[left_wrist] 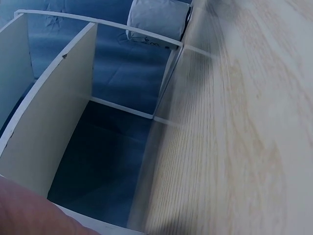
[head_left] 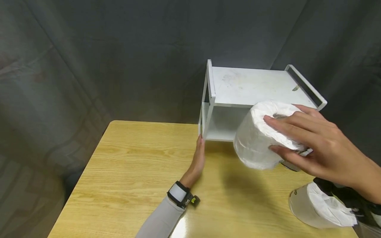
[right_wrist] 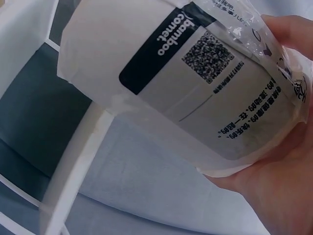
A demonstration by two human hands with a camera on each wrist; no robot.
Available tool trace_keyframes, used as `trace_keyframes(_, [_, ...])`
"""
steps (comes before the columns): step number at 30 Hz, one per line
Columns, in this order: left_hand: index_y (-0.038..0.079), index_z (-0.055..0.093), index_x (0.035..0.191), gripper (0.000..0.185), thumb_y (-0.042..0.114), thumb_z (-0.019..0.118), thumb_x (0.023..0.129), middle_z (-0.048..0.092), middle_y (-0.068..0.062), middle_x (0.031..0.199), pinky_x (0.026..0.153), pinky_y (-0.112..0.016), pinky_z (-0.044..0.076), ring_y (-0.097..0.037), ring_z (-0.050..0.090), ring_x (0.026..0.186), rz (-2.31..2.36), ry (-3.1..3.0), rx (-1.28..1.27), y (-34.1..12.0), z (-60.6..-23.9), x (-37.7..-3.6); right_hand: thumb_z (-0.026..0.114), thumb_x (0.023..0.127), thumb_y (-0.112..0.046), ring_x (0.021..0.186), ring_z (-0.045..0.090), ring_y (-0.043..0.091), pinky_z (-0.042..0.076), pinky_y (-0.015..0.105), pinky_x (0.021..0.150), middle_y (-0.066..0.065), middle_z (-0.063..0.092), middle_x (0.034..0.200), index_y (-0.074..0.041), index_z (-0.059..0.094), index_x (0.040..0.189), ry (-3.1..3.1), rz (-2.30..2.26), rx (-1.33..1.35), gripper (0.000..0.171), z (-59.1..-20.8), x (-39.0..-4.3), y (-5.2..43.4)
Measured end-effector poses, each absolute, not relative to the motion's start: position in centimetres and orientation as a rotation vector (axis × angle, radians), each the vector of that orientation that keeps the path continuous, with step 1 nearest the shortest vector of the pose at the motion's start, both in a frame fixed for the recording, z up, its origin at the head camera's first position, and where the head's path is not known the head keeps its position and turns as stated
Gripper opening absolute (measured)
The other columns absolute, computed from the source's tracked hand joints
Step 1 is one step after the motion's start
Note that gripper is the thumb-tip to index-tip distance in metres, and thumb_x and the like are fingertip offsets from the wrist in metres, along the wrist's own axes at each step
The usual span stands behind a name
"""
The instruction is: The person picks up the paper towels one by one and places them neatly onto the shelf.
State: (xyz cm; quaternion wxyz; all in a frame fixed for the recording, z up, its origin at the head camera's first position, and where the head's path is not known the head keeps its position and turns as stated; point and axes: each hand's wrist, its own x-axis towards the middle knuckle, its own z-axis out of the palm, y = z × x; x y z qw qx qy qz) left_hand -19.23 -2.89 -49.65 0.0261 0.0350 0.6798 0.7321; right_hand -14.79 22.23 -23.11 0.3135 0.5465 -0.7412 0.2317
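Observation:
My right hand [head_left: 321, 145] grips a white toilet paper roll [head_left: 253, 145] in a clear wrapper, thumb and fingers around its end. The roll is tilted and raised in front of a white two-tier shelf rack [head_left: 256, 82], overlapping its right part in the head view. Printed wrapper text and a code show on the roll [right_wrist: 171, 112] in the right wrist view. My left hand [head_left: 197, 162] has its fingers straight, touching the lower left side of the rack. In the left wrist view the rack's shelf board [left_wrist: 58, 98] shows side-on.
A second wrapped roll [head_left: 312, 208] stands at the table's right front, partly behind my right wrist gear. Another roll [left_wrist: 159, 20] shows beyond the rack in the left wrist view. The wooden table [head_left: 134, 172] extends left; a dark grey curtain [head_left: 134, 59] hangs behind.

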Motion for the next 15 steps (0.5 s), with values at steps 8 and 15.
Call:
trace_keyframes(8, [0.013, 0.0, 0.172, 0.07, 0.053, 0.012, 0.115, 0.001, -0.015, 0.178, 0.13, -0.063, 0.006, -0.036, 0.005, 0.163, 2.249, 2.119, 0.103, -3.3, -49.9, -19.3, 0.073, 0.1, -0.045, 0.089, 0.06, 0.01, 0.039, 0.033, 0.115, 0.007, 0.079, 0.107, 0.002, 0.074, 0.131, -2.019, 0.582, 1.446, 0.056, -21.7, -16.0, 23.2])
trace_keyframes(15, [0.009, 0.001, 0.171, 0.069, 0.048, 0.013, 0.116, 0.003, -0.018, 0.177, 0.13, -0.061, 0.007, -0.038, 0.006, 0.163, 2.267, 2.121, 0.098, -3.3, -49.9, -19.3, 0.075, 0.098, -0.046, 0.09, 0.053, 0.009, 0.041, 0.032, 0.113, 0.006, 0.077, 0.1, 0.0, 0.072, 0.134, -2.034, 0.542, 1.457, 0.058, -19.9, -17.5, 22.9])
